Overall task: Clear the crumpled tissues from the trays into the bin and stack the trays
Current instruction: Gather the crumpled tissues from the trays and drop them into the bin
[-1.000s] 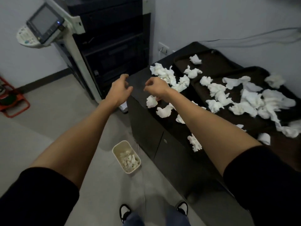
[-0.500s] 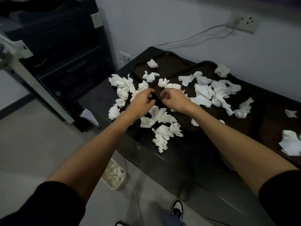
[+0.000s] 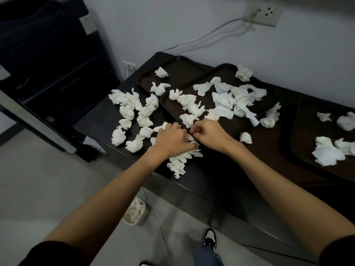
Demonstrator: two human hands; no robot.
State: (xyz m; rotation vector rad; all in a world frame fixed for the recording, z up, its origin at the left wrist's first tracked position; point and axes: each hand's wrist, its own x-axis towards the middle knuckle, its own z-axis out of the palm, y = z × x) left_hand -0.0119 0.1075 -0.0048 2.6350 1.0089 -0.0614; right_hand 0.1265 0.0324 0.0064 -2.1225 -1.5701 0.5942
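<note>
Left hand (image 3: 171,140) grips crumpled tissues (image 3: 178,164) near the bench (image 3: 211,169) edge. Right hand (image 3: 209,134) curled beside, contents unclear. Feather-light, soft wads, so bunch and squeeze handfuls. More litter the trays (image 3: 184,66).

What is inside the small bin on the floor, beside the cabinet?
Crumpled white tissues lie in the bin. The left forearm covers the bin's left side, and the tissues hide its bottom.

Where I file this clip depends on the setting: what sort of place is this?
Probably an office copy corner: a big copier beside a dark cabinet, a wall socket with cables above.
</note>
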